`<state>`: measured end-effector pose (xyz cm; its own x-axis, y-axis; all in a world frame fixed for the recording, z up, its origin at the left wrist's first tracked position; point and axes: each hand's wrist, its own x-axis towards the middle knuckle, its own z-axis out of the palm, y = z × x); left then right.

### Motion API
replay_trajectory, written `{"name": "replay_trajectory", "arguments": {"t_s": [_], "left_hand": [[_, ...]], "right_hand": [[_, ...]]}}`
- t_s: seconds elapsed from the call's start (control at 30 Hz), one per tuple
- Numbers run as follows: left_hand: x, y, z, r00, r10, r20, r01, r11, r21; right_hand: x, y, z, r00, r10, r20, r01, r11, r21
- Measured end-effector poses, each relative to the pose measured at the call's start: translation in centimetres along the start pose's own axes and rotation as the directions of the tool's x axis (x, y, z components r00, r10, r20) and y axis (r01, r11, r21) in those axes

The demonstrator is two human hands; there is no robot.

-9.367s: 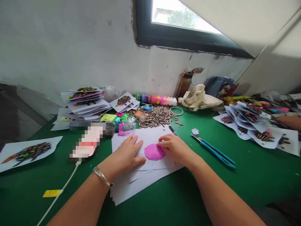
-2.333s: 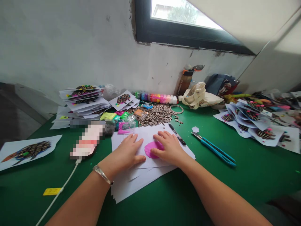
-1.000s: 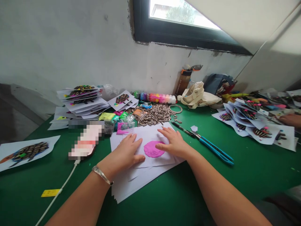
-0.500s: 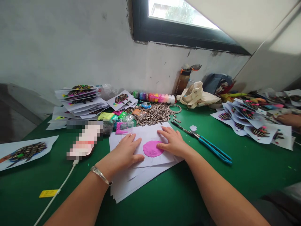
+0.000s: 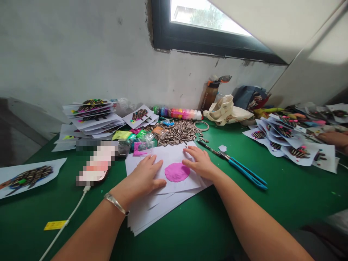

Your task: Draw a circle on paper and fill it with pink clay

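A flattened oval of pink modelling clay [image 5: 176,173] sticks to the top sheet of white paper [image 5: 168,187], which lies on a small stack of sheets. My left hand [image 5: 146,174] rests on the paper to the left of the clay, fingers spread and holding nothing. On the other side, my right hand [image 5: 199,162] is open too, its thumb at the clay's upper right edge. Beyond the sheets lies a heap of striped sunflower seeds [image 5: 178,131]. Packets of coloured clay [image 5: 122,135] sit to the left of the seeds.
Blue-handled tweezers [image 5: 247,172] and a pen [image 5: 209,148] lie at right. Stacks of seed pictures stand left [image 5: 92,116] and right [image 5: 285,137]. A phone [image 5: 95,165] on a white cable lies left. Behind are a bottle [image 5: 210,95] and a cloth bag [image 5: 228,112]. Another person's hand [image 5: 333,138] shows far right.
My right thumb has lifted and drawn back from the clay's face towards its upper right edge. My left hand stays nearly still on the paper.
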<state>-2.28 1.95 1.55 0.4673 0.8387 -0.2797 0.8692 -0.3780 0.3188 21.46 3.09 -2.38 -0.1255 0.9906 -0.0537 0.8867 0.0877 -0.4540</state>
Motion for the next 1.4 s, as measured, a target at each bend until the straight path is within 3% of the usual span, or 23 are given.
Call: {"name": "replay_trajectory", "arguments": {"t_s": [0.73, 1.23, 1.4], "left_hand": [[0.1, -0.2, 0.3, 1.000, 0.012, -0.021, -0.012, 1.000, 0.004], [0.0, -0.1, 0.1, 1.000, 0.012, -0.014, -0.012, 1.000, 0.007], [0.2, -0.7, 0.6, 0.997, 0.050, -0.063, -0.049, 0.999, 0.012]], "right_hand": [[0.4, -0.8, 0.9, 0.993, 0.034, -0.116, -0.042, 0.997, -0.069], [0.7, -1.9, 1.0, 0.989, 0.124, -0.084, -0.127, 0.992, -0.027], [0.8, -2.0, 1.2, 0.991, 0.093, -0.098, -0.102, 0.991, -0.083]]}}
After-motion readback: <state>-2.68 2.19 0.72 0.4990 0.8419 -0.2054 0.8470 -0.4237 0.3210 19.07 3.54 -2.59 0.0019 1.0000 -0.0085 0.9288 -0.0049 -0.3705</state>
